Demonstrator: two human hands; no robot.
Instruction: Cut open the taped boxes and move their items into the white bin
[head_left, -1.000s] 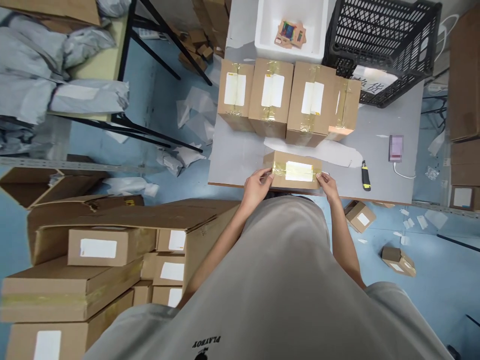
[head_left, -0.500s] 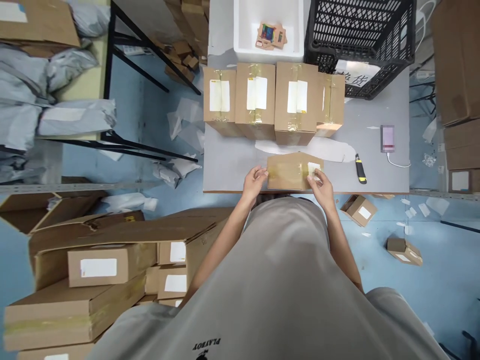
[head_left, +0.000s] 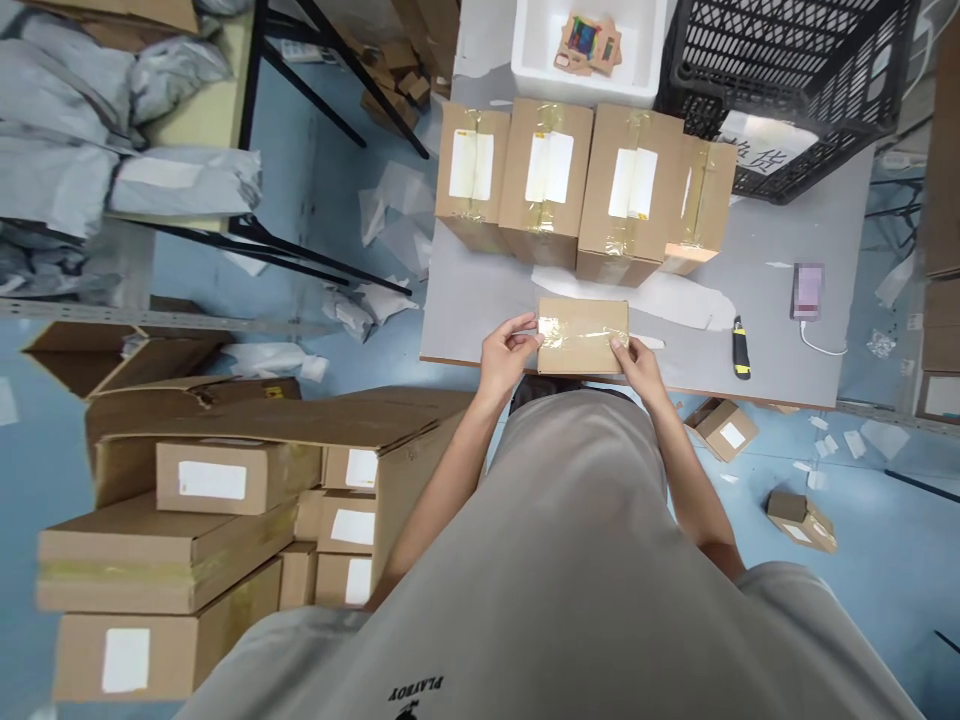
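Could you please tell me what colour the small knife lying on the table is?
The knife is black with yellow ends, clearest in the head view.

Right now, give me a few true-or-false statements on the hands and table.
The left hand and right hand both grip the small box at the table's near edge. True.
The knife lies left of that box. False: it lies to its right.
Four taped boxes stand in a row behind it. True.
The phone lies in the white foam box. False: it lies on the table; the foam box holds coloured cards.
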